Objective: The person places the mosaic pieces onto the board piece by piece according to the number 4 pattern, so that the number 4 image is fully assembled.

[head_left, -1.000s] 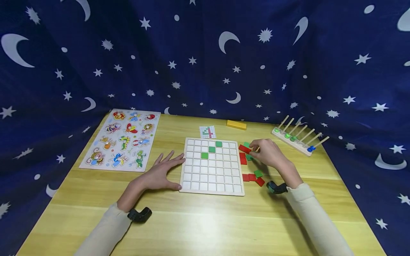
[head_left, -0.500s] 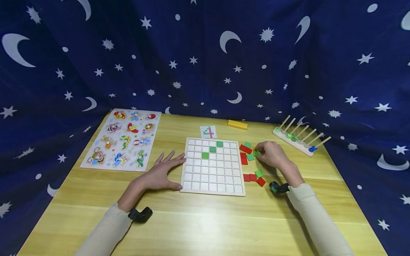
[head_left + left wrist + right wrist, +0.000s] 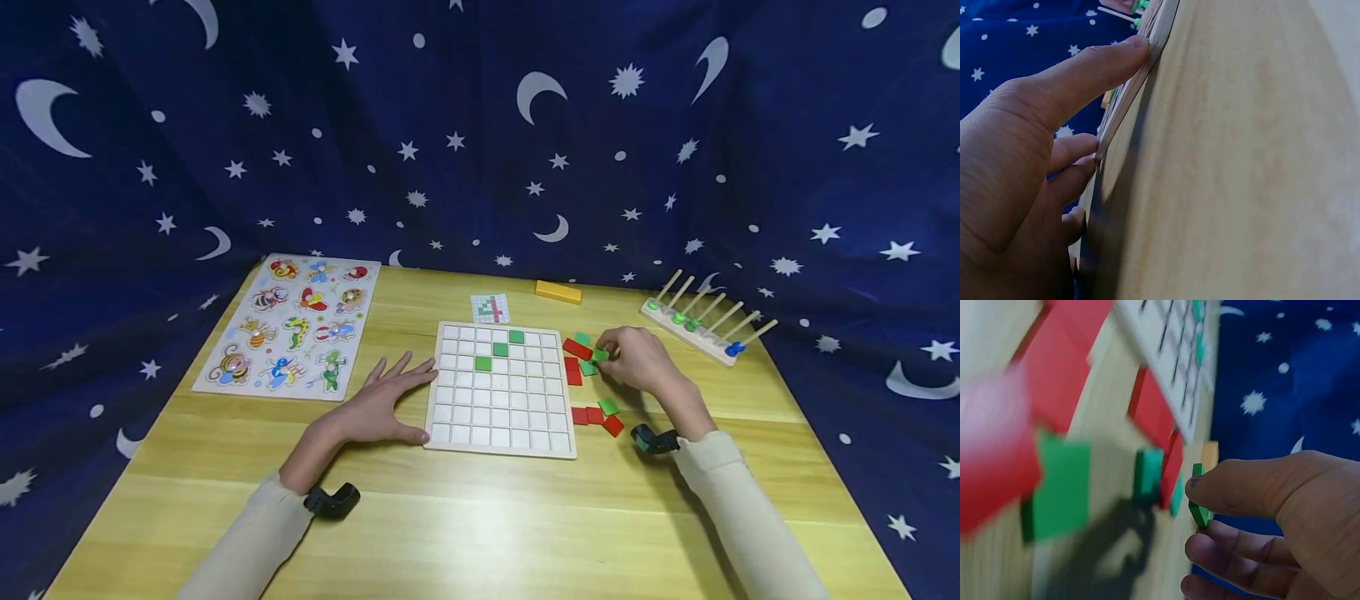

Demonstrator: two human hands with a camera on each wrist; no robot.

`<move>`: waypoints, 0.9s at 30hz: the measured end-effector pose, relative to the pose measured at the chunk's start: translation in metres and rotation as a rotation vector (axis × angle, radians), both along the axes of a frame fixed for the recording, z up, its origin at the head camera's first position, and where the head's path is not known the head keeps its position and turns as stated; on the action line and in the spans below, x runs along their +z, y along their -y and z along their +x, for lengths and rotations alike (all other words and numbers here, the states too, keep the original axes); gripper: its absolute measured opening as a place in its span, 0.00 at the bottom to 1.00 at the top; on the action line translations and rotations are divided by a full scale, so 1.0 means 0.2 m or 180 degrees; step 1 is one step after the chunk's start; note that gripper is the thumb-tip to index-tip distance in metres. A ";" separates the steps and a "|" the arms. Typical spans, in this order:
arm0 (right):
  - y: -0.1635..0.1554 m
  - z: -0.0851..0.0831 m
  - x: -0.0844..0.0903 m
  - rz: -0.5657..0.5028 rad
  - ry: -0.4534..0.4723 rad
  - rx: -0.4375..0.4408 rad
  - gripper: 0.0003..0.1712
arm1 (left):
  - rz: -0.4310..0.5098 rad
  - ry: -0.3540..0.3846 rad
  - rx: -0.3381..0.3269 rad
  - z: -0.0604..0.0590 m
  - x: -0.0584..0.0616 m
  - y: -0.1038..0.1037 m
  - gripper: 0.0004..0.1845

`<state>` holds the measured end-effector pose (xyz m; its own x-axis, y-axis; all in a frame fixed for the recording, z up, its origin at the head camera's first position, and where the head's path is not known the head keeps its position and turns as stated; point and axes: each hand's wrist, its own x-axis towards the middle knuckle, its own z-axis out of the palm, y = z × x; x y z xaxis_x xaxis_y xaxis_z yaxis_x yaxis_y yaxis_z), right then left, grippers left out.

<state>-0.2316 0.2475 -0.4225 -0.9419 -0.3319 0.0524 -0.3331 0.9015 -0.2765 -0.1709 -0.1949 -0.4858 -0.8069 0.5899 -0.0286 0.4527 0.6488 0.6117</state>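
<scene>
Since a second ago your right grip (image 3: 633, 357) left the red tiles (image 3: 576, 349) | now pinches a green tile (image 3: 1197, 505) | left grip (image 3: 378, 408) flat, fingers spread, against board (image 3: 500, 390) edge on counter (image 3: 480, 517).

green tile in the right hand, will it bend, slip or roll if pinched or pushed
The green tile looks like a thin flat square, so probably stiff and light. The right hand pinches it on edge between thumb and fingers, so it could twist loose. Its flat faces suggest it would slide on the table, not roll.
</scene>
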 end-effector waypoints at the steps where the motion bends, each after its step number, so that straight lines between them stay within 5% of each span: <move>1: 0.02 0.01 0.01 -0.0007 -0.0028 0.0025 0.11 | -0.0004 0.0000 0.0000 0.00 0.00 0.00 0.55; 17: 0.47 0.08 0.00 -0.0275 -0.0216 0.0652 0.10 | 0.0021 -0.0004 -0.0016 0.00 -0.01 0.00 0.54; 27: 0.69 0.10 0.01 -0.0322 -0.0080 0.0939 0.10 | 0.0026 -0.0047 -0.0022 0.00 0.00 0.00 0.55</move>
<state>-0.2120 0.1095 -0.4208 -0.8037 -0.5825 0.1212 -0.5840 0.7333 -0.3483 -0.1710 -0.1944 -0.4857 -0.8031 0.5958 -0.0119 0.4662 0.6406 0.6102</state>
